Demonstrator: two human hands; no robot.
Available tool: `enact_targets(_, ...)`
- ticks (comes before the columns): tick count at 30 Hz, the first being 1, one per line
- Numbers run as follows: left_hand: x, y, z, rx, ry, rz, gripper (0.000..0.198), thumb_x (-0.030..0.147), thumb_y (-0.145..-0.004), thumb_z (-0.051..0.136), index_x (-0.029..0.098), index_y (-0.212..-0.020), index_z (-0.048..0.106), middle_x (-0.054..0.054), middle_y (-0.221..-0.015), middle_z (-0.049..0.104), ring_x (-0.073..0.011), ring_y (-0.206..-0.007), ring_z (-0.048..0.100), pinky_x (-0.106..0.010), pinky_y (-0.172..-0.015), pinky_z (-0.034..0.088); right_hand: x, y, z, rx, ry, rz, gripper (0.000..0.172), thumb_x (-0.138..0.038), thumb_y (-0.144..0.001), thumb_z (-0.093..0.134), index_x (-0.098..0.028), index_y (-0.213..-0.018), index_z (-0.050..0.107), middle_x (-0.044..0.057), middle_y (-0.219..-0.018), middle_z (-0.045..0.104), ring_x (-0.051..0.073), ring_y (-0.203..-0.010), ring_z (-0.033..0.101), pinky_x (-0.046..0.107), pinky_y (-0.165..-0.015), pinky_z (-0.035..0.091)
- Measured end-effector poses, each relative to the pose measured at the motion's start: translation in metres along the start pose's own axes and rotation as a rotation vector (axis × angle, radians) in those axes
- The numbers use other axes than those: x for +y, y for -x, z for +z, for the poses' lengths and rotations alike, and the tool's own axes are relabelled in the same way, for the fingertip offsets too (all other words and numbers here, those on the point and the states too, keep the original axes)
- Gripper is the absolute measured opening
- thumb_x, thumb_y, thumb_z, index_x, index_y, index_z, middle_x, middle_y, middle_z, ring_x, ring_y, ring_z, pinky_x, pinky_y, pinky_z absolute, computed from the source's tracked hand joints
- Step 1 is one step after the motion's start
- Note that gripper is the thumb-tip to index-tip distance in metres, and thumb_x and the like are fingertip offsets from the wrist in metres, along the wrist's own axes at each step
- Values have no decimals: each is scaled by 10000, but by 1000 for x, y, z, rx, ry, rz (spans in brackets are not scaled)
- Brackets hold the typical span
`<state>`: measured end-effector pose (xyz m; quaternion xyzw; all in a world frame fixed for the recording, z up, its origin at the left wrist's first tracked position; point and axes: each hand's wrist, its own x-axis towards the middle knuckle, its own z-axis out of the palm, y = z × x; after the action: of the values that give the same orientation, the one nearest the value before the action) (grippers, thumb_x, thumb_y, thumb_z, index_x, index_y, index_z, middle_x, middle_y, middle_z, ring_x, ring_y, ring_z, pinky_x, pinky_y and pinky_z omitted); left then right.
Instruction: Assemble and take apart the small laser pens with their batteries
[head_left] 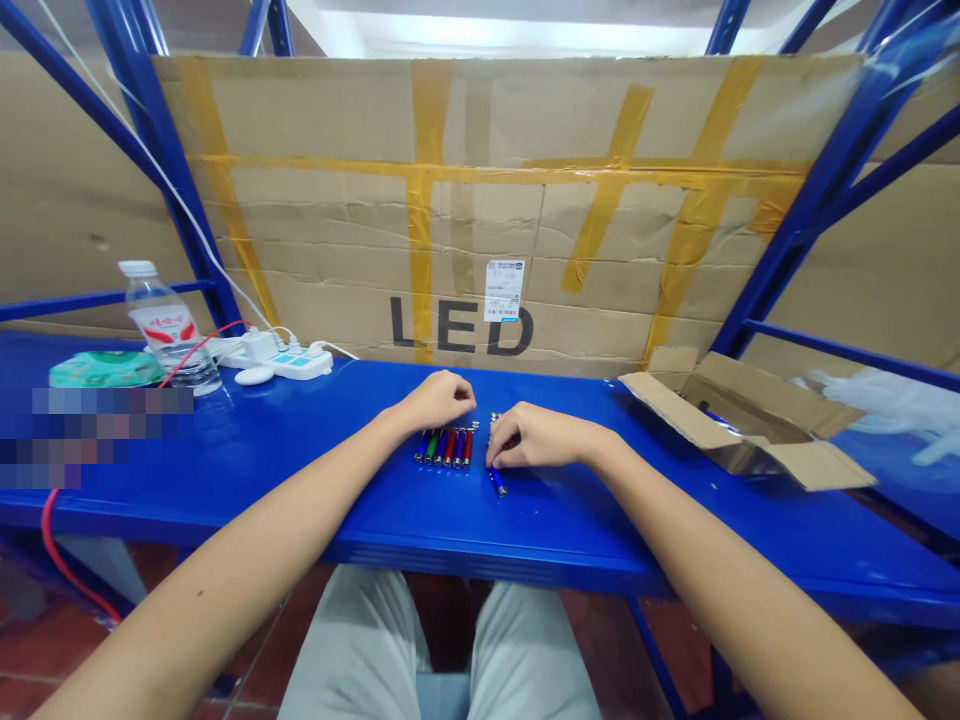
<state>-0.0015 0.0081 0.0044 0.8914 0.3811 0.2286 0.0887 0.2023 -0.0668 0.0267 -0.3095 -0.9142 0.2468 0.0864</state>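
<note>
Several slim metal tubes (448, 447) in blue, green, red and purple, like small penlights, lie side by side on the blue table (300, 450). Just beyond their far ends is my left hand (441, 400), its fingers curled and closed; what they hold, if anything, is hidden. To the right of the row, my right hand (536, 437) has its thumb and fingertips pinched at the upper end of a single blue tube (499, 485), which points toward the front edge. Small silvery pieces (495, 418) show partly beside the right hand's knuckles.
An opened cardboard box (690, 420) with some shiny items stands at the right. On the left are a water bottle (172, 330), a green packet (109, 368) and a white power strip (289, 360) with cables. A large taped carton (337, 250) stands behind, between blue posts.
</note>
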Motion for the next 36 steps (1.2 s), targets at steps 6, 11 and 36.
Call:
enact_targets(6,3,1,0,123,-67,52,193,266,-855,542,191,-794,709,-45,-875,727,-213,-908,596,-347,-867,440,-12,7,2,-184,-21,144,111,-277,-738,693,-176,-778,715,-15,-686,679,114,-609,575,214,-563,404)
enact_targets(11,13,4,2,90,-104,129,187,246,-874,524,184,-821,693,-52,-884,710,-216,-910,571,-357,-868,436,-20,10,3,-195,60,238,92,-187,-688,667,-189,-690,574,-43,-615,589,97,-548,493,217,-507,339)
enact_targets(36,25,-25,24,-251,-254,261,538,-28,-692,410,148,-1104,708,-102,-1177,669,-218,-1109,596,-302,-968,440,59,17,-24,549,162,434,85,-172,-753,624,-159,-832,655,62,-790,714,171,-702,640,272,-647,470)
